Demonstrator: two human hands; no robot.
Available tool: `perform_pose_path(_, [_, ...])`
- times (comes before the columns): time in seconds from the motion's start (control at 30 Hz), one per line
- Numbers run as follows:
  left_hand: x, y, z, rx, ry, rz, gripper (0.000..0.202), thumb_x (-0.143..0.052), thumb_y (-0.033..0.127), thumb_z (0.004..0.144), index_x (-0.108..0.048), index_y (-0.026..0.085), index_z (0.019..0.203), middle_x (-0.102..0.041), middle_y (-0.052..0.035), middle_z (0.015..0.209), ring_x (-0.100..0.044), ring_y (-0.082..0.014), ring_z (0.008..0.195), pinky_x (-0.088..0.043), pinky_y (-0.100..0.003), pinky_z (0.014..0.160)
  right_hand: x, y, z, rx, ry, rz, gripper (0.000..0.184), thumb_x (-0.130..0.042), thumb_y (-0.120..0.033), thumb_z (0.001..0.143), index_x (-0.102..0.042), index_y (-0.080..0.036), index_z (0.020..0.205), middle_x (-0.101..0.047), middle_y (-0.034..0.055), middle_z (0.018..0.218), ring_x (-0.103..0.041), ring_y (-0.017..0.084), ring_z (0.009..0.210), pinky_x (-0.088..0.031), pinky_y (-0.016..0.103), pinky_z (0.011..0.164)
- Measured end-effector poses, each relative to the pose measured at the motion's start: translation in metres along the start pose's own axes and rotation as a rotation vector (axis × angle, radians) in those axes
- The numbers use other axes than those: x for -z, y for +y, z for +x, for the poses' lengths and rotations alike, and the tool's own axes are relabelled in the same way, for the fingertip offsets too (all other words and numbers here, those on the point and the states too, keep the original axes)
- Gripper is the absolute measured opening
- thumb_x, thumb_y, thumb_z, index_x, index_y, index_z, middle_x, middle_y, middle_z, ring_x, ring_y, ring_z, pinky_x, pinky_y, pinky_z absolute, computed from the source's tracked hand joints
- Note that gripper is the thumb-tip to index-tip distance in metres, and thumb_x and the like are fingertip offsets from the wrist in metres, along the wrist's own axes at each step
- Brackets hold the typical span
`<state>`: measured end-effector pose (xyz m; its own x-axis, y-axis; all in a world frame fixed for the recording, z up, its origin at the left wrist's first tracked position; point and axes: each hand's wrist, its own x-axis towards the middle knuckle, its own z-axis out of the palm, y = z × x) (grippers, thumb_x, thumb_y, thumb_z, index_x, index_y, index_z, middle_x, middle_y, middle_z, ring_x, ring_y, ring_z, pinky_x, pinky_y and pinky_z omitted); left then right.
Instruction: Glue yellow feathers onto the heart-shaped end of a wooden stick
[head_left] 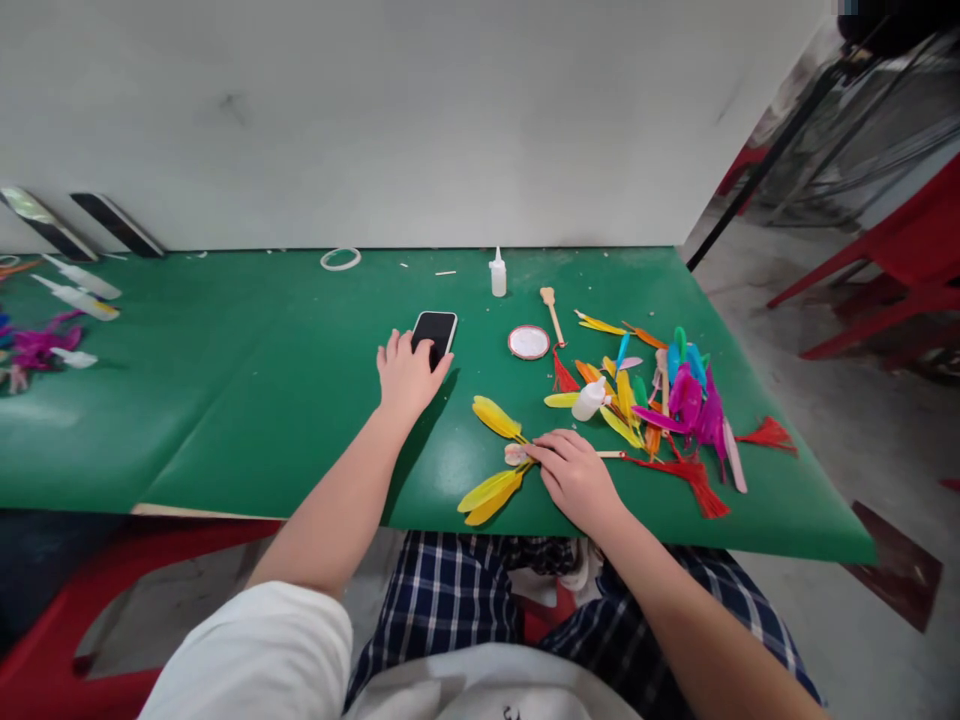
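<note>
My left hand (409,375) lies spread on the edge of a phone (437,333) with a dark screen and white rim, its thumb across the glass. My right hand (576,477) is closed over a wooden stick (611,455), its fingers pressing where yellow feathers (491,492) meet the stick. The feathers fan out on both sides of the stick's rounded pale head (516,455). A red tassel (705,490) trails from the other end. Just beyond my right hand, a white glue bottle (589,400) lies tilted on loose coloured feathers (622,395). My palm hides part of the stick.
Another glue bottle (499,275) stands upright near the wall. A round white dish (529,342) and a second wooden stick (553,315) with a red tassel are behind the feathers. Magenta feathers (686,400) crowd the right side. More bottles (79,298) lie far left on the green table (300,420).
</note>
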<state>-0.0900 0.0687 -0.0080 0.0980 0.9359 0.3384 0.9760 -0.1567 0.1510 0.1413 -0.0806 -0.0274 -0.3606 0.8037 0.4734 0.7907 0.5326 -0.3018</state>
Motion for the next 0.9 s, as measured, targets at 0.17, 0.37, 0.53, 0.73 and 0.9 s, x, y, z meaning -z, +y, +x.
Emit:
perform_pose_path(0.17, [-0.005, 0.000, -0.001, -0.008, 0.006, 0.034, 0.046, -0.045, 0.051, 0.080, -0.058, 0.016, 0.108, -0.044, -0.0188, 0.128, -0.025, -0.0368, 0.128, -0.017, -0.059, 0.101, -0.001, 0.001, -0.001, -0.012, 0.004, 0.012, 0.030, -0.046, -0.007, 0.078, -0.065, -0.015, 0.100, -0.064, 0.0086, 0.091, -0.053, 0.020, 0.090, -0.050, 0.038, 0.079])
perform_pose_path(0.37, [-0.010, -0.007, 0.001, 0.018, 0.063, 0.015, 0.042, -0.044, 0.046, 0.082, -0.055, 0.019, 0.112, -0.048, -0.0145, 0.124, -0.032, -0.0336, 0.125, -0.019, -0.056, 0.101, -0.001, 0.001, -0.001, -0.030, 0.013, 0.032, 0.032, -0.045, -0.006, 0.078, -0.064, -0.017, 0.101, -0.064, 0.0079, 0.092, -0.054, 0.020, 0.090, -0.050, 0.038, 0.079])
perform_pose_path(0.53, [-0.002, -0.014, 0.003, 0.041, 0.052, -0.012, 0.041, -0.043, 0.046, 0.082, -0.057, 0.018, 0.110, -0.052, -0.0148, 0.118, -0.037, -0.0324, 0.120, -0.024, -0.053, 0.099, 0.000, 0.000, 0.000, -0.031, 0.014, 0.052, 0.031, -0.045, -0.005, 0.078, -0.063, -0.016, 0.100, -0.064, 0.0081, 0.092, -0.054, 0.020, 0.089, -0.050, 0.038, 0.078])
perform_pose_path(0.73, [0.003, -0.010, 0.002, 0.018, 0.023, -0.024, 0.035, -0.047, 0.043, 0.080, -0.060, 0.021, 0.103, -0.054, -0.0115, 0.111, -0.043, -0.0300, 0.113, -0.028, -0.049, 0.097, 0.000, -0.001, 0.001, -0.036, 0.022, 0.060, 0.031, -0.044, -0.005, 0.077, -0.064, -0.016, 0.098, -0.065, 0.0077, 0.090, -0.055, 0.019, 0.088, -0.051, 0.038, 0.077])
perform_pose_path(0.9, [0.002, -0.010, 0.002, -0.029, 0.035, -0.061, 0.032, -0.048, 0.039, 0.080, -0.062, 0.020, 0.102, -0.055, -0.0109, 0.109, -0.046, -0.0293, 0.108, -0.031, -0.046, 0.096, -0.001, 0.000, 0.000, -0.042, 0.024, 0.078, 0.031, -0.045, -0.005, 0.077, -0.063, -0.017, 0.099, -0.065, 0.0077, 0.091, -0.054, 0.020, 0.089, -0.050, 0.039, 0.078])
